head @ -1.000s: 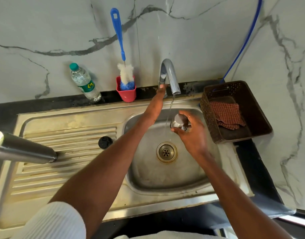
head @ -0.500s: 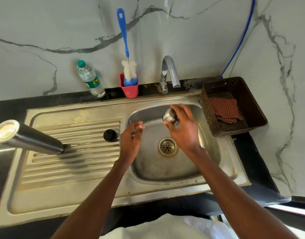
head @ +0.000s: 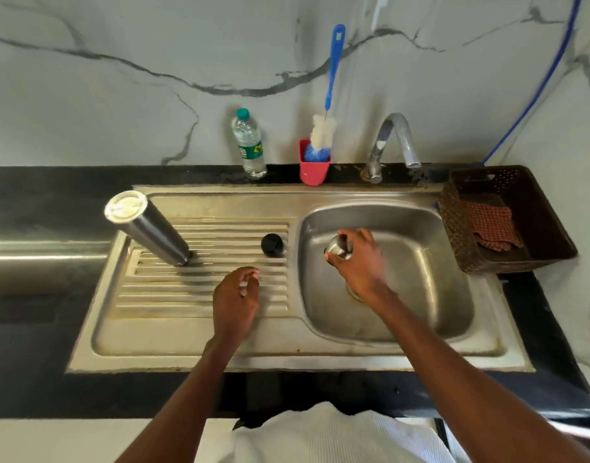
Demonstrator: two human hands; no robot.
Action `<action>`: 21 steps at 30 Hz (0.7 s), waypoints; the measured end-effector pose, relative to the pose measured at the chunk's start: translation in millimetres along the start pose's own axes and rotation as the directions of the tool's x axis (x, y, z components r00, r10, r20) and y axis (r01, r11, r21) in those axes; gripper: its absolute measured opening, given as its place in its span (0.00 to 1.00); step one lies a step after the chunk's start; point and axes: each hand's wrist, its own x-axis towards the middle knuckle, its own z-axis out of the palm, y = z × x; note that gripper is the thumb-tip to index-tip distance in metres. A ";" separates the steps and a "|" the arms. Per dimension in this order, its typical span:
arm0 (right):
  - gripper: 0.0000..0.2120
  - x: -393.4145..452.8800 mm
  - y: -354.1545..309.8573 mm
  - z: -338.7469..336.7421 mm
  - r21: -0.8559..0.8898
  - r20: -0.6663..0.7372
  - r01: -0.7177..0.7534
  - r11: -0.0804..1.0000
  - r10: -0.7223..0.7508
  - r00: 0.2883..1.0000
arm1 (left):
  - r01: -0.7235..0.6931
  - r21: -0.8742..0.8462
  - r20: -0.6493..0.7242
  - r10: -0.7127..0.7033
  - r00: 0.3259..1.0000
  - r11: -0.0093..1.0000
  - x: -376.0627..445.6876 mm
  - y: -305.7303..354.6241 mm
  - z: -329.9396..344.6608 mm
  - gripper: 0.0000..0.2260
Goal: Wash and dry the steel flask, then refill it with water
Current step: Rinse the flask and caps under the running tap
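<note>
While left hand (head: 236, 297) hovers empty, right hand (head: 355, 259) grips steel cap (head: 336, 247).

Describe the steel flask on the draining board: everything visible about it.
The steel flask is a tall, plain cylinder of brushed metal, standing on one end on the ribbed draining board at its back left, left of the basin. It looks tilted only because of the wide lens. The end facing the camera is a pale, cream-coloured disc; whether that is the base or an opening cannot be told. Nothing else touches it; neither hand is on it, and a small black cap lies apart to its right.
</note>
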 end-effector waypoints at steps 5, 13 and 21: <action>0.29 -14.1 -66.3 42.9 0.117 0.042 0.215 0.970 -0.222 0.974 | -0.031 0.340 0.016 0.027 1.000 0.940 9.6 -32.1 -50.9 0.09; 0.31 0.3 -157.1 144.8 -0.119 0.281 0.378 0.918 -0.334 0.900 | 0.008 0.468 0.059 -0.040 0.997 0.884 26.0 -64.4 -93.9 0.11; 0.22 10.5 -174.0 189.8 -0.358 0.309 0.408 0.840 -0.306 0.900 | -0.011 0.485 0.111 -0.049 0.993 0.874 39.0 -76.8 -97.8 0.12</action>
